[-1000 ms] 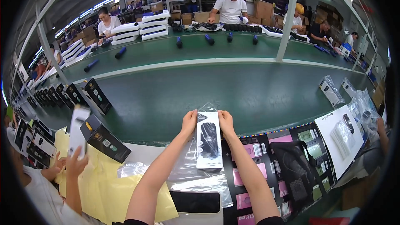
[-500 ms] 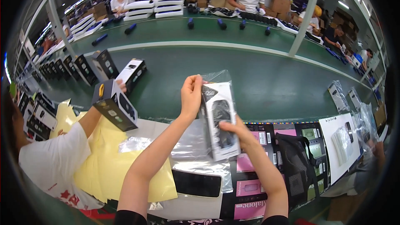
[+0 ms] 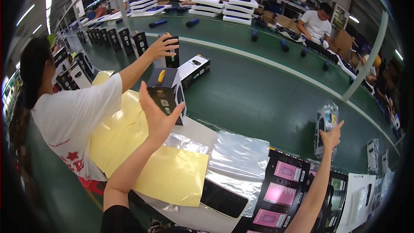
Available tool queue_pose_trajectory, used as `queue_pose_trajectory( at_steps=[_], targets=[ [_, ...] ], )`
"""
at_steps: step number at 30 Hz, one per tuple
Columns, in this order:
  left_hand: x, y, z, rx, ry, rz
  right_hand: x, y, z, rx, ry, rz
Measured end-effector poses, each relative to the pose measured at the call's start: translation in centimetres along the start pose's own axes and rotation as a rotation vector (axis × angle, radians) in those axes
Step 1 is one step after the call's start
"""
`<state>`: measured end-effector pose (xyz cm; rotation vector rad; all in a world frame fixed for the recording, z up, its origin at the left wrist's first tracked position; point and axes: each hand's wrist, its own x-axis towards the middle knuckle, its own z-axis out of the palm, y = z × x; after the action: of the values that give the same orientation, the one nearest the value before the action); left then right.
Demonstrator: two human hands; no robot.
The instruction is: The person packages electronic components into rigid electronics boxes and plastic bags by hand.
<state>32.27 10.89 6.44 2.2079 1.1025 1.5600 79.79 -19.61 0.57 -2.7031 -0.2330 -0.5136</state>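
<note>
My left hand [image 3: 157, 114] is open, fingers spread and empty, in front of a black box [image 3: 164, 89] with a yellow handle on top. Whether it touches that box I cannot tell. Off to the right, my right hand [image 3: 331, 137] grips the lower right side of a box in a clear plastic bag [image 3: 326, 121], which stands upright on the green belt [image 3: 258, 95]. A white-topped box [image 3: 194, 69] lies just behind the black one. To the left, a co-worker's hand [image 3: 163, 48] is on another dark box [image 3: 172, 56].
Yellow sheets [image 3: 172, 172], a phone [image 3: 224, 197], clear plastic bags [image 3: 239, 155] and a dark printed sheet with pink labels [image 3: 282, 194] lie before me. More bagged boxes [image 3: 372, 155] stand far right. Upright black boxes [image 3: 114, 39] line the far left. A metal post [image 3: 373, 51] rises at right.
My right hand has carried the bagged box right, onto the belt. My left hand has let go and moved left toward the black box. The co-worker's hand has reached to another box; the view has turned.
</note>
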Motion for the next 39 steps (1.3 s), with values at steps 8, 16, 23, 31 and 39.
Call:
queue_pose_trajectory(
  at_steps=[8, 16, 23, 31, 39],
  targets=[
    [2.8, -2.7, 1.7, 0.053, 0.151, -0.154, -2.9, -1.4, 1.6, -0.115, 0.258, -0.283],
    [6.7, -6.9, -5.0, -0.600, -0.525, -0.270, -11.7, -5.0, -0.8, 0.354, 0.013, -0.627],
    [10.1, -8.8, -6.9, -0.834, -1.060, -0.354, -19.4, -10.8, -3.4, 0.605, -0.398, -0.865],
    [9.2, -8.1, -8.8, -0.883, -0.883, -0.255, -20.3, -10.6, 0.0, 0.535, -0.450, -0.818],
    [3.9, 5.1, -1.8, -0.567, -0.364, 0.196, -18.3, -11.2, 2.7, 0.495, -0.378, -0.630]
  ],
)
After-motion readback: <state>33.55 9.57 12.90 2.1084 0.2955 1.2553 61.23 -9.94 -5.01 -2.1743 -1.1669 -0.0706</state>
